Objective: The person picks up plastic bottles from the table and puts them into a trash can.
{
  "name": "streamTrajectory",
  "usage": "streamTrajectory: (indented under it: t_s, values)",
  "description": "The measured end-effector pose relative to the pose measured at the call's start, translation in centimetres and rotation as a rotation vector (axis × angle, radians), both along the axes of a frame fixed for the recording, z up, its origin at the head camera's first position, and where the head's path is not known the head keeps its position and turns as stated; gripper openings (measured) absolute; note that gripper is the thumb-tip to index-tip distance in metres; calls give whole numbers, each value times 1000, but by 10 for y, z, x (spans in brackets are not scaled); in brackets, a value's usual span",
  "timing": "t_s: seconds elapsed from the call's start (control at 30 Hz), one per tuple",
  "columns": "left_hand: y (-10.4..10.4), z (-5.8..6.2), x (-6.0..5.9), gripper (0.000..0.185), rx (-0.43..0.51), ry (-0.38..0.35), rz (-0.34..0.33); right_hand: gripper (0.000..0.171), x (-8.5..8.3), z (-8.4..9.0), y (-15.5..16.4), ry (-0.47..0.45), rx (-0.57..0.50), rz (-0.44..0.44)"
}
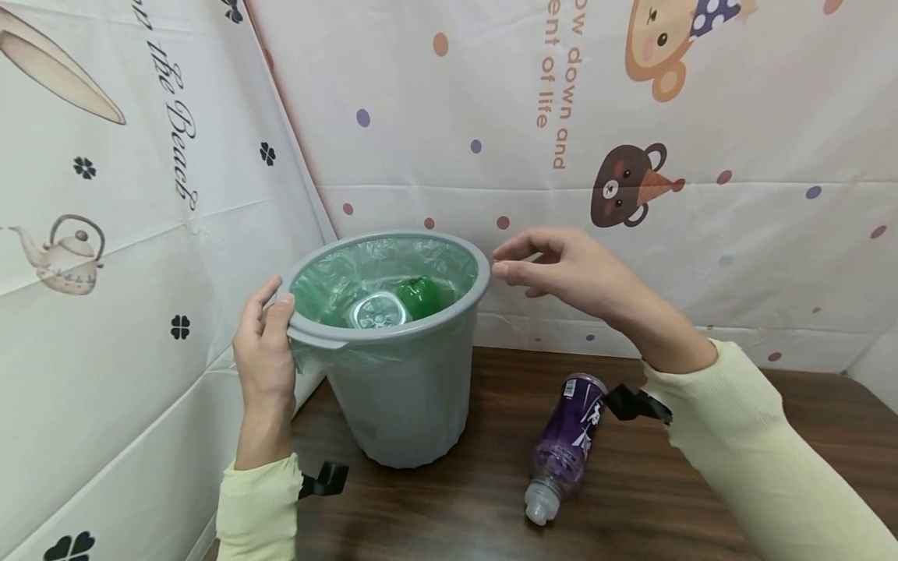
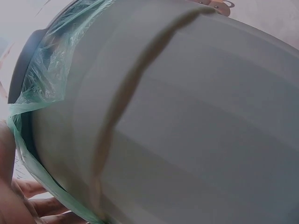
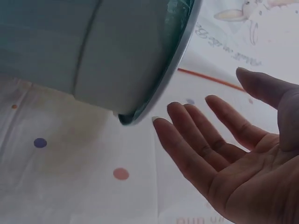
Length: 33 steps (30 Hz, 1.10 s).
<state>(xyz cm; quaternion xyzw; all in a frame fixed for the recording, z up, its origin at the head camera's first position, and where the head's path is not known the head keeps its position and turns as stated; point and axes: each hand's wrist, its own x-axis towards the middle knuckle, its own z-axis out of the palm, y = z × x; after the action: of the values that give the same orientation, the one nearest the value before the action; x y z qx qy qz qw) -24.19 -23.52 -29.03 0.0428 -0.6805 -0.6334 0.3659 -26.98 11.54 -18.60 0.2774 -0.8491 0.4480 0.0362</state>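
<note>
Two hands — left hand (image 1: 265, 351) grips bin (image 1: 414, 405) rim, right hand (image 1: 561, 269) spread, empty.

You face a dark wooden bench (image 1: 701, 499) set in a corner, with white cartoon-printed sheets (image 1: 737, 257) hung as walls behind and to your left.
</note>
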Motion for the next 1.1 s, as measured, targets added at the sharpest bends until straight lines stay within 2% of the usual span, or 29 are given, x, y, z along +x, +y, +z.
streamTrajectory:
  t_s: [0.23, 0.4, 0.9, 1.1]
  values:
    - [1, 0, 0, 47, 6, -3, -1, 39, 8, -6, 22, -58, -29, -46]
    - [1, 1, 0, 47, 6, -5, -3, 42, 11, -14, 36, -73, -6, -97]
    - [1, 1, 0, 46, 0, 8, 1, 63, 5, -63, 75, -212, 40, -205]
    - [0, 0, 0, 45, 17, 28, -10, 66, 2, -83, 90, -222, 83, -250]
